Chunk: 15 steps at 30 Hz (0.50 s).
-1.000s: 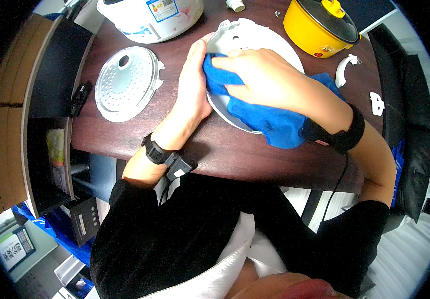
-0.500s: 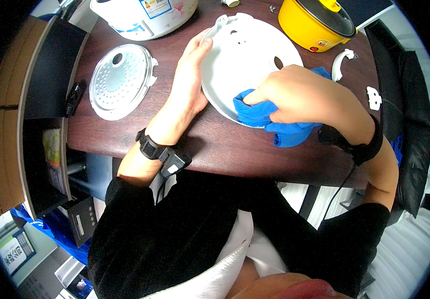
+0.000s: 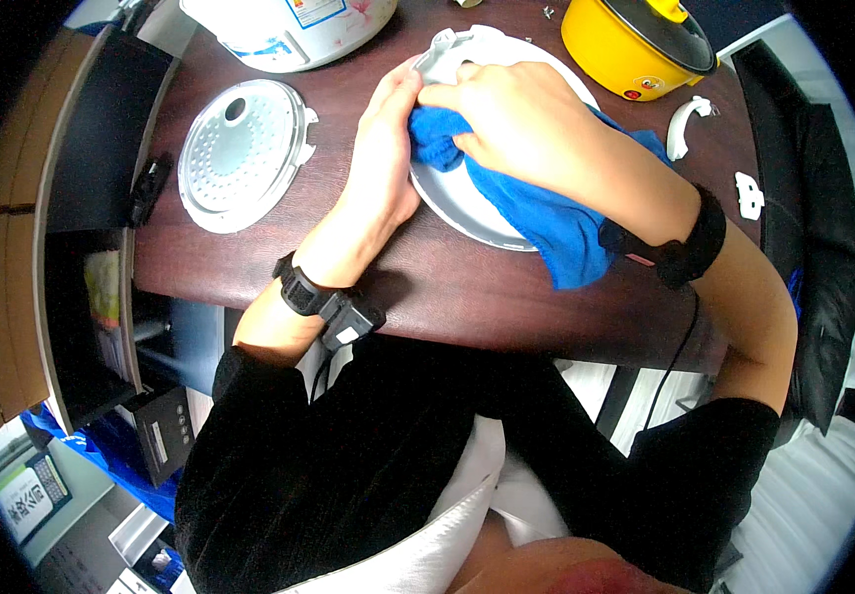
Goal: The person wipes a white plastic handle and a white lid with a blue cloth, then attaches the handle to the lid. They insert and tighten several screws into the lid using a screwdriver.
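A round white plastic lid (image 3: 462, 206), like a rice cooker's cover, rests on the table in front of me. Its left rim is gripped by my left hand (image 3: 384, 139), the thumb lying along the edge. My right hand (image 3: 526, 111) is closed on a blue cloth (image 3: 566, 233) and presses a bunched part of it against the lid's inner face, close to my left fingers. The cloth's loose end drapes over the lid's near right rim onto the table. My right hand and the cloth hide much of the lid's middle.
Left on the dark wooden table (image 3: 447, 297) lies a round, dimpled metal inner lid (image 3: 239, 163). Behind stand a white cooker body (image 3: 299, 35) and a yellow pot (image 3: 625, 59) with a dark lid. A curved white handle (image 3: 681, 131) and small white bracket (image 3: 748, 196) lie right.
My right hand has moved left and away from me across the lid with the cloth, up to the left rim. The cloth now trails out behind it. My left hand keeps its grip.
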Available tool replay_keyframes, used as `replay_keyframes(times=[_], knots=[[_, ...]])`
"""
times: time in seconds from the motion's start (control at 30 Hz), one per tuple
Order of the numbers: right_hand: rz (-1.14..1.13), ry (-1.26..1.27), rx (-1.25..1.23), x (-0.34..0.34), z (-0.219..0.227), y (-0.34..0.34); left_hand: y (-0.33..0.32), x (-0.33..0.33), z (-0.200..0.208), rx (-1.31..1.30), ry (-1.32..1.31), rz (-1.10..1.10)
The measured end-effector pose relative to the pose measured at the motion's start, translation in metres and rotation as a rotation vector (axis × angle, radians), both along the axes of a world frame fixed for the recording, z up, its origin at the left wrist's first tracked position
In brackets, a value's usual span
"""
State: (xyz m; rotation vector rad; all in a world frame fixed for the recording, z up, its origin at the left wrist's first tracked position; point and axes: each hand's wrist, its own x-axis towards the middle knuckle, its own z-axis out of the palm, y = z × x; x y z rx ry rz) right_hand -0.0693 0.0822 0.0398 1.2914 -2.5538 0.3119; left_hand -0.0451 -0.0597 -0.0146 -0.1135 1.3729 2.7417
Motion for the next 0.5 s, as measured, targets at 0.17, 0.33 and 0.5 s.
replay_keyframes(times=[0.17,0.33,0.5], knots=[[-0.108,0.082,0.008,-0.004,-0.001,0.001,-0.001,0.001,-0.002,0.003,-0.017,0.012],[0.152,0.017,0.189,0.020,0.005,0.020,-0.004,-0.002,-0.007,0.007,-0.019,-0.018],[0.164,-0.134,0.487,0.044,0.020,0.040,-0.004,-0.003,-0.009,-0.014,0.018,-0.039]])
